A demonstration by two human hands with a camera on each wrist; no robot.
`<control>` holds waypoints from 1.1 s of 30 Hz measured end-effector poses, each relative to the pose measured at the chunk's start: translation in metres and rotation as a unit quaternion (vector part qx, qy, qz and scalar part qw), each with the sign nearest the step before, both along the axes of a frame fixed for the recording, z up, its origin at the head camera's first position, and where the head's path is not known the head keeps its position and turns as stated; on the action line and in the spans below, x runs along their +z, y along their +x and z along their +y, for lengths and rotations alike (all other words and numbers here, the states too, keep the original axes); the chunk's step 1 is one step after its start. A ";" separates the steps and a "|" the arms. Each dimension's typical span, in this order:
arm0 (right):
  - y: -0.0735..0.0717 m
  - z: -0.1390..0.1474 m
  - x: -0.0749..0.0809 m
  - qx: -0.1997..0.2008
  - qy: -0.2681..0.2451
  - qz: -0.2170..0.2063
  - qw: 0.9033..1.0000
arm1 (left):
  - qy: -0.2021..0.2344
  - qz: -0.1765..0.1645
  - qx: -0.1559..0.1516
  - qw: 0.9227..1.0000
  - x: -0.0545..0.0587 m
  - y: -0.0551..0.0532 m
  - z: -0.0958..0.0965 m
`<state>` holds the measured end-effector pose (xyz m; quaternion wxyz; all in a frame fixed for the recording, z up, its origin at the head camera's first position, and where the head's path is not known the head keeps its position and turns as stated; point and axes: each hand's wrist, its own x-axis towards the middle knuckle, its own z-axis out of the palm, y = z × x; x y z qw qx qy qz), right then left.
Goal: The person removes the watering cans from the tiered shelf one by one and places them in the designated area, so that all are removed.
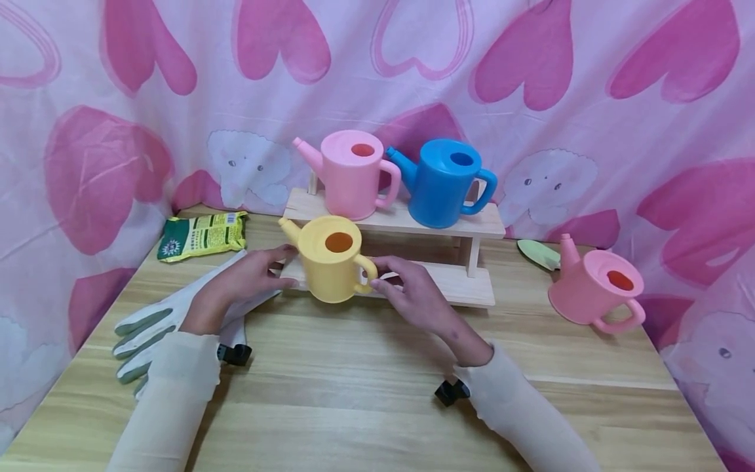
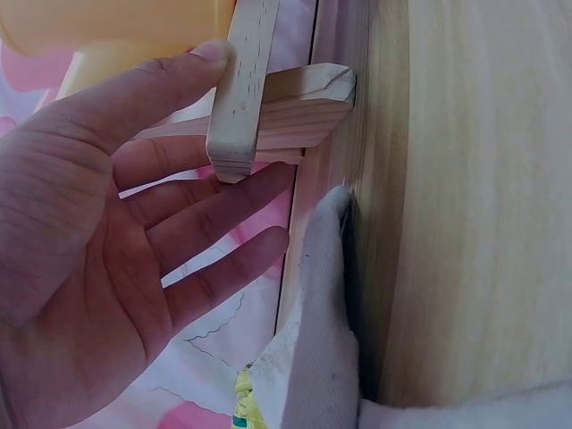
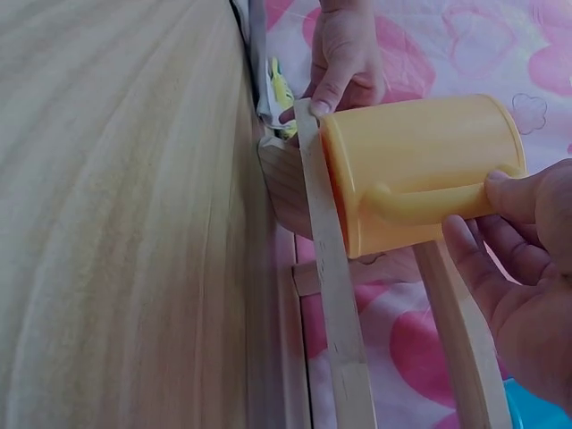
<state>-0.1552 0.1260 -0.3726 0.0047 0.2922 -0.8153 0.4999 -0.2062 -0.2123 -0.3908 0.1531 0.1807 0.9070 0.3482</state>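
Note:
In the head view, a yellow watering can [image 1: 330,275] stands upright on the lower step [image 1: 439,285] of a small wooden shelf, spout to the left. My right hand [image 1: 415,292] pinches its handle between thumb and fingers, which the right wrist view shows closely. My left hand [image 1: 244,282] is at the left end of that step. In the left wrist view, its thumb touches the end of the wooden board [image 2: 246,85], while the other fingers stretch out loosely spread beneath and behind it. A pink watering can [image 1: 352,183] and a blue one [image 1: 445,190] stand on the upper step.
Another pink watering can [image 1: 590,288] sits on the table at the right, near a pale green trowel-like blade [image 1: 538,254]. White-and-grey gloves [image 1: 153,314] lie under my left forearm. A green-and-yellow packet [image 1: 203,236] lies at the back left. A heart-patterned curtain [image 1: 354,39] surrounds the table.

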 end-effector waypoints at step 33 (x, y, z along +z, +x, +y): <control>0.067 0.090 0.019 -0.061 0.051 0.030 0.996 | 0.004 -0.010 0.009 1.000 0.000 0.000 0.003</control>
